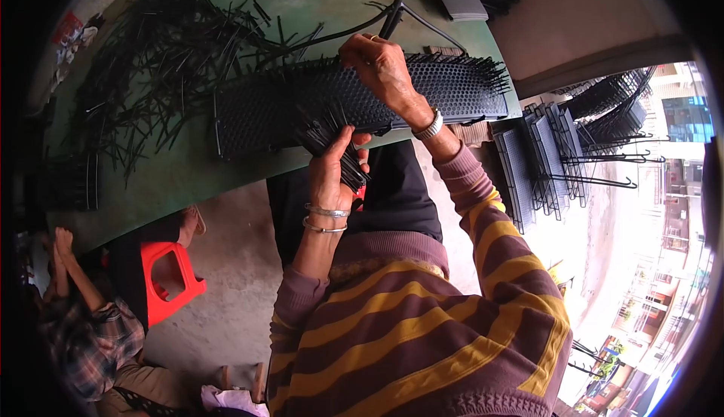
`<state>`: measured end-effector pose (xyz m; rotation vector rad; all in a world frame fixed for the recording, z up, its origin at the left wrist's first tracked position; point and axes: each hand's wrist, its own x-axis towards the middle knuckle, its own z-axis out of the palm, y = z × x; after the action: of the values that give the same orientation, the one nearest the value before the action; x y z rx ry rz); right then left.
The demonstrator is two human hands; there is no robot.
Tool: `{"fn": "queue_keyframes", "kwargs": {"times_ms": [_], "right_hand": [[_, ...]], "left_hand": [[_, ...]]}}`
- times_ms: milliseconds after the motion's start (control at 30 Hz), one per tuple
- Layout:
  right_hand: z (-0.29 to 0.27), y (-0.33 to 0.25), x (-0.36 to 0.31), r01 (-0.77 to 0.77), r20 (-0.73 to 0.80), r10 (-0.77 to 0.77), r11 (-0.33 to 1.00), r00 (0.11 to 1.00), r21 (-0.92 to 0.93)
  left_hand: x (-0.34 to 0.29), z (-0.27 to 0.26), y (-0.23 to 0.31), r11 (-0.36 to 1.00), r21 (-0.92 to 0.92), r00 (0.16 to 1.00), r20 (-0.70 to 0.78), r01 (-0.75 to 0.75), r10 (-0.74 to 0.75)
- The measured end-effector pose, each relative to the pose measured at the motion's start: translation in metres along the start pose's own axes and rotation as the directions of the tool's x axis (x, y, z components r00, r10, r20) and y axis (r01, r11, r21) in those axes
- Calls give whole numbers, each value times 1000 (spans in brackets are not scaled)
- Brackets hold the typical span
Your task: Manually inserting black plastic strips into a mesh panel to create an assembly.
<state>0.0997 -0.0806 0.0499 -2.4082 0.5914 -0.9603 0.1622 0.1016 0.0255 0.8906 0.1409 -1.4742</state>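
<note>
A bundle of thin black sticks (pixel 320 132) is gripped in my left hand (pixel 329 170), at the near edge of a long black perforated panel (pixel 445 99). The sticks fan out toward the panel from between my thumb and fingers. Over the far side of the panel, my right hand (pixel 385 72) is closed, with its fingers pointing down and pinched. Its fingertips are partly hidden, so what they hold cannot be made out. Several black sticks stand upright in the holes along the panel's far edge and right end.
Loose black sticks (pixel 162 70) lie heaped on the green table (pixel 249 179). A dark metal frame (pixel 396 13) stands behind the panel. Stacked black racks (pixel 539 160) are at the right. A red stool (pixel 170 285) and another person (pixel 90 326) are at the left.
</note>
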Motion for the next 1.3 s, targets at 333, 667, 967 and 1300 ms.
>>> {"fn": "queue_keyframes", "kwargs": {"times_ms": [333,667,967,1300], "right_hand": [[18,1,-18,51,-85,-111,854,990,-517],[14,-3,-21,7,-68,-56,818,996,-575],[-28,-45,-50,-567,443,376,683,814,461],[-49,-43,-47,-634,484,418,601,768,487]], "left_hand": [[0,5,-2,999,-31,999,-35,-41,40],[-3,8,-3,999,-26,1000,5,-28,28],[-5,6,-2,999,34,1000,18,-13,12],[2,5,-10,999,29,999,31,30,-30]]}}
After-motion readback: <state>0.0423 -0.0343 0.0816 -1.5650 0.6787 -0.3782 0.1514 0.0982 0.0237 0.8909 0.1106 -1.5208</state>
